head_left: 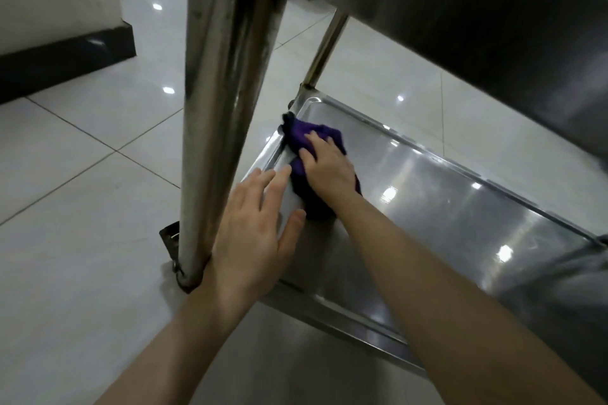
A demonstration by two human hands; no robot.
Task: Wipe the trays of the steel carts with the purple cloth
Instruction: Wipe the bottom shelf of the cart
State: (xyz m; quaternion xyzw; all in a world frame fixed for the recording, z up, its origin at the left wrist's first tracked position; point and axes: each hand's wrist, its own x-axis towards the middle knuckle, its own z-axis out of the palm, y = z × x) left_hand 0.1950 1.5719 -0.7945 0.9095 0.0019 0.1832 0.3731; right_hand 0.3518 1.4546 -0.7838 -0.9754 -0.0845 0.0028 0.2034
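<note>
**Lower tray, left end: right hand on cloth, left hand braced flat**

Right hand (pixel 329 168): palm down on the bunched purple cloth (pixel 301 136). The fingers are bent over the wad and hold it against the metal. Cloth shows beyond the fingertips and under the heel of the hand.

Left hand (pixel 253 233): flat, with the fingers straight and slightly fanned. It rests on the tray surface by the left rim and holds nothing. The thumb is stretched out to the side, and its tip is just beside the near end of the cloth.

The cloth sits in the far-left corner area of the lower tray (pixel 444 207) of the steel cart. Its far tip reaches the raised rim there.

Edges and room:
- A low raised lip runs round the tray.
- Bare shiny tray extends well to the right of both hands.
- The thick near post (pixel 223 76) stands right against the left wrist.
- A thinner far post (pixel 325 46) rises from the far-left corner, just behind the cloth.
- The upper tray (pixel 477 26) overhangs from the top right.
- Pale tiled floor (pixel 82 191) lies open to the left of the cart.
- A wall with a black skirting (pixel 65 56) stands well apart at upper left.

Pose: both forearms are bare and come in from the bottom edge. They angle up and inward, so the hands lie side by side. The right forearm crosses over the tray's near rim, and both wrists are close to straight.
</note>
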